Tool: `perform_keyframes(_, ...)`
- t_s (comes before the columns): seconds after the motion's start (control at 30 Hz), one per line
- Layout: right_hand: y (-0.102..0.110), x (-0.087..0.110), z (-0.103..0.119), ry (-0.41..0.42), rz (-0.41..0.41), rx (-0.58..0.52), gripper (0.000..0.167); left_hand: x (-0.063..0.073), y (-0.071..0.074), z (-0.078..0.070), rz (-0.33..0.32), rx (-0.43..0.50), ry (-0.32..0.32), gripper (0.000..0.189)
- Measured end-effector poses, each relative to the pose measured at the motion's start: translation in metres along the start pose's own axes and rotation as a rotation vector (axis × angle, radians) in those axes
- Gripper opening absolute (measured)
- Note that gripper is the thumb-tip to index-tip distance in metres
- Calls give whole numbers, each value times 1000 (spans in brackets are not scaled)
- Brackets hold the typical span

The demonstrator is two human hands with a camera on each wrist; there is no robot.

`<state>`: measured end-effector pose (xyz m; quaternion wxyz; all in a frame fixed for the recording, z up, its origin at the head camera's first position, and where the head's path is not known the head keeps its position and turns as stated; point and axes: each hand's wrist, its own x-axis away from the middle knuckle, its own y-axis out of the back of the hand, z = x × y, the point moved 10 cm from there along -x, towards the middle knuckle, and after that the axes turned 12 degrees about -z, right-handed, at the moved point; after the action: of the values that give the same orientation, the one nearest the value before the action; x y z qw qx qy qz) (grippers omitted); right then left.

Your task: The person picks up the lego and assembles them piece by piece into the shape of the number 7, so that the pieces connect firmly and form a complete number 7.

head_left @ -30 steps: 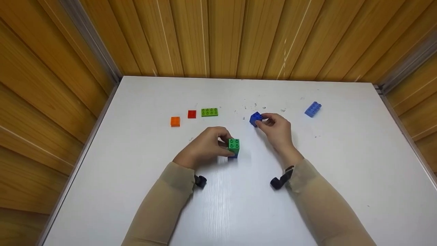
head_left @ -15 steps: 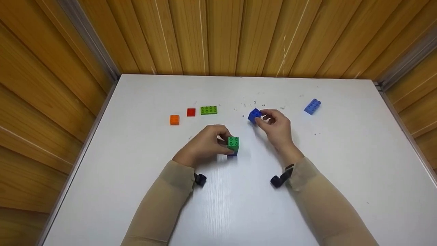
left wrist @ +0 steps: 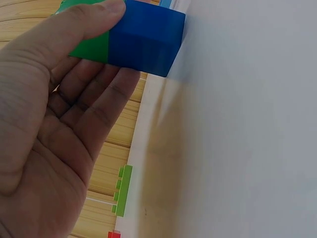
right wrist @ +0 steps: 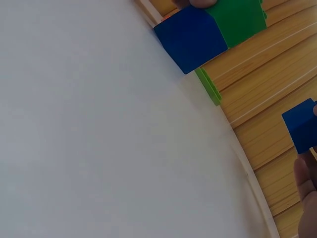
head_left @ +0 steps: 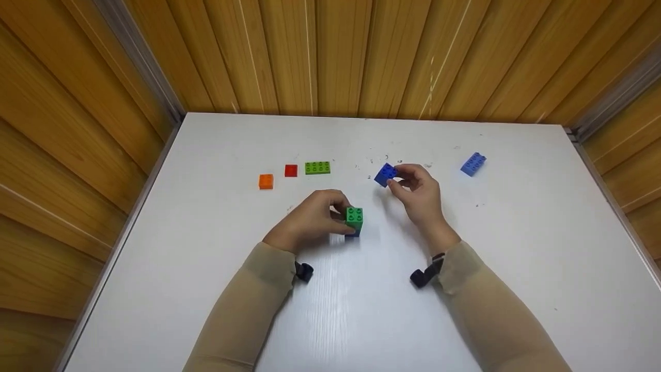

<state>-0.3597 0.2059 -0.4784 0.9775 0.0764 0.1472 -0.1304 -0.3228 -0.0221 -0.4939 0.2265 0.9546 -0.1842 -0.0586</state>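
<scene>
My left hand [head_left: 317, 217] grips a two-brick stack near the table's middle, a green brick [head_left: 355, 216] on top of a blue brick [left wrist: 146, 37]. The thumb lies on one side and the fingers on the other, across the seam. Farther back and to the right, my right hand [head_left: 421, 191] pinches a separate dark blue brick [head_left: 386, 174] between thumb and fingers, tilted and held above the table, its studs showing. In the right wrist view only part of that hand shows at the right edge, with its blue brick [right wrist: 300, 125]; the left hand's stack appears at the top.
Behind the left hand lie an orange brick [head_left: 266, 181], a red brick [head_left: 291, 170] and a flat lime green brick [head_left: 317, 168]. A lighter blue brick [head_left: 473, 164] rests at the back right. Wood-look panels [head_left: 341, 57] rise behind the white table [head_left: 330, 330].
My right hand has raised its blue brick a little and tilted it farther over. The left hand has stayed in place, gripping the green and blue stack.
</scene>
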Motion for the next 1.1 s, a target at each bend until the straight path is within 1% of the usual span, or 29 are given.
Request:
perform_keyframes(0.17,-2,3,3,-1,21,-5,34,0,-1,1,3,-2,16,25)
perform_keyframes(0.4,-9,10,19,32,61,-108,31,-1,-1,4,1,2,40,26)
perform_keyframes(0.6,-17,20,30,72,149,-164,32,0,-1,5,3,11,43,24)
perform_keyframes(0.83,-27,30,40,106,260,-258,34,1,-1,3,-1,31,20,25)
perform_keyframes(1.1,-37,39,49,142,345,-265,35,0,-1,1,-3,57,-5,25)
